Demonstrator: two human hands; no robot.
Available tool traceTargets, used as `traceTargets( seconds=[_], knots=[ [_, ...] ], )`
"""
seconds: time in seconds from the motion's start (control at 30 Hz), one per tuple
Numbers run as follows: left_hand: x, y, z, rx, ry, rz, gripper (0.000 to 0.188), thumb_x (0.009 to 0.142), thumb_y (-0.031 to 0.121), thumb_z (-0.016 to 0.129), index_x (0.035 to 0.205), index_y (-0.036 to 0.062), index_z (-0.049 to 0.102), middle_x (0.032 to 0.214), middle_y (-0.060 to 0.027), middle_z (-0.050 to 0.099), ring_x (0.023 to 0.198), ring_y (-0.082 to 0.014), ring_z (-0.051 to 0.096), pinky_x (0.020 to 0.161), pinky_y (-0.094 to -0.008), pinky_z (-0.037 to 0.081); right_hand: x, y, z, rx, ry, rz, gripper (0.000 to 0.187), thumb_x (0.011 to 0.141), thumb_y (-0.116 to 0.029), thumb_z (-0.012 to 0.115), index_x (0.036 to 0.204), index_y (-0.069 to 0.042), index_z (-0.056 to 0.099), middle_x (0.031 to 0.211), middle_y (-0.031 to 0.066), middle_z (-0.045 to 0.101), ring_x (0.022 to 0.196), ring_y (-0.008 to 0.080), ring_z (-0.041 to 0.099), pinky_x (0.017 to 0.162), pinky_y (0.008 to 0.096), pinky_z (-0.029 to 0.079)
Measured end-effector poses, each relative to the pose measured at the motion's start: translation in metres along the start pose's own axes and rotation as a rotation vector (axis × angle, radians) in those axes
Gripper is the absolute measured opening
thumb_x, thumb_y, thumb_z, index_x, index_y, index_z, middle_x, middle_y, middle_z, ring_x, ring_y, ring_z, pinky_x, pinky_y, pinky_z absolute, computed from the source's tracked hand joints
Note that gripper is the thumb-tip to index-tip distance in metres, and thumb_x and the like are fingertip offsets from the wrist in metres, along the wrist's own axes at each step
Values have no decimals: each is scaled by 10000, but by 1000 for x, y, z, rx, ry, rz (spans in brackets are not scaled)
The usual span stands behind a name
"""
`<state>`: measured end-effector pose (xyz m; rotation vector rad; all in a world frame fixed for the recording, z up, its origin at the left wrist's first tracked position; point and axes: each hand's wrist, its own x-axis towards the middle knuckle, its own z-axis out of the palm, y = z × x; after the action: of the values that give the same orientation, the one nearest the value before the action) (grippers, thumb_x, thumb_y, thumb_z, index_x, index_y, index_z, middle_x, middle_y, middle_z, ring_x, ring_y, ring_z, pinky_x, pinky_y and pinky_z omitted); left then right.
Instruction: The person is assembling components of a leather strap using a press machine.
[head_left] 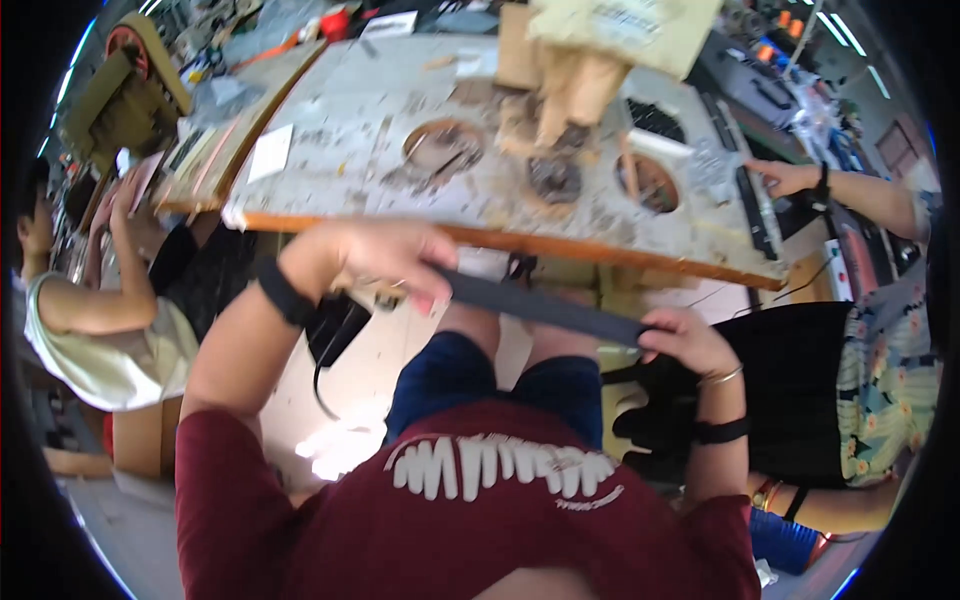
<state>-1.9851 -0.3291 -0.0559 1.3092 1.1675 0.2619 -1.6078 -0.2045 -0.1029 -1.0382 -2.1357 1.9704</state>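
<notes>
A long dark grey flat strip [545, 308] is stretched between my two hands, in front of the worktable's near edge and above my lap. Its left end is pinched between the thumb and fingers of my left hand [392, 262], which looks slightly blurred. The right end, a little lower, is gripped by my right hand [692, 342], thumb and fingers closed on it. The strip slants down from left to right and looks straight. What it is made of I cannot make out.
The worn, stained worktable [330, 180] has an orange-brown front edge and round cut-outs. A cardboard-like stand [585, 95] rises from its middle. A white paper [271, 152] lies at left. One co-worker [110, 330] sits at left; another's hand [785, 178] touches the table's right side.
</notes>
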Motion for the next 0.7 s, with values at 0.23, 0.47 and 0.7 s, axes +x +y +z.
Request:
traceTargets(
  seconds=[0.23, 0.47, 0.7],
  knots=[
    [6, -9, -9, -210, 163, 47, 145, 814, 63, 551, 945, 3, 562, 758, -24, 597, 654, -49, 511, 605, -174, 409, 38, 21, 12, 65, -306, 107, 185, 815, -164, 589, 897, -1, 558, 792, 45, 615, 710, 102, 583, 646, 213, 456],
    [9, -15, -8, -75, 84, 84, 188, 817, 119, 572, 963, 1, 580, 818, -22, 613, 764, -63, 532, 686, -206, 427, 73, -26, 82, 98, -242, -241, 160, 850, -118, 532, 953, 4, 540, 723, 37, 573, 618, 75, 569, 565, 204, 461],
    [30, -10, -3, -39, 115, 68, 139, 820, 77, 561, 928, -9, 559, 796, -9, 597, 702, -56, 538, 616, -193, 421, 69, -37, 79, -88, -37, -130, 140, 813, -114, 560, 921, -26, 559, 627, 9, 564, 508, 68, 538, 480, 195, 432]
  ],
)
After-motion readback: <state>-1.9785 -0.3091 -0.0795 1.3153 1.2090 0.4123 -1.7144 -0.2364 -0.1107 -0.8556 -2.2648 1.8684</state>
